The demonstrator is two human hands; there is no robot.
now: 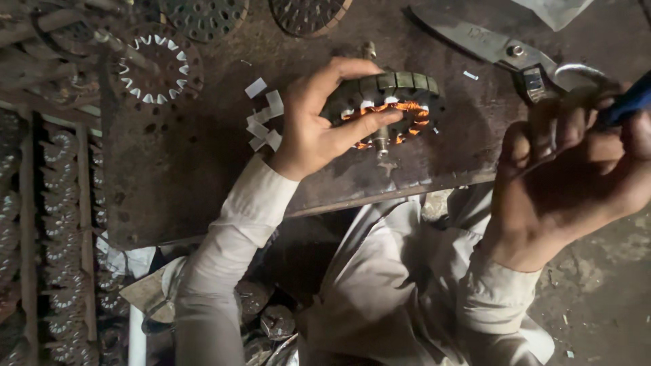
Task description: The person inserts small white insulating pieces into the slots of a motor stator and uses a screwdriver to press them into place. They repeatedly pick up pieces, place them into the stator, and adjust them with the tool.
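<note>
A round motor stator [390, 108] with copper windings and a short centre shaft rests on a dark, rusty work board [203, 163]. My left hand [319, 118] grips its left rim, thumb laid across the windings. Raised close to the camera at the right, my right hand [576, 163] is closed around a blue-handled tool [627, 102]; the tool's tip is hidden behind the fingers. Small white paper strips [264, 122] lie on the board just left of my left hand.
Large metal shears [495, 47] lie at the board's far right. Another stator core with white slot papers [156, 68] sits at the upper left, round perforated discs [203, 17] behind it. Stacked stator cores [61, 224] fill racks on the left.
</note>
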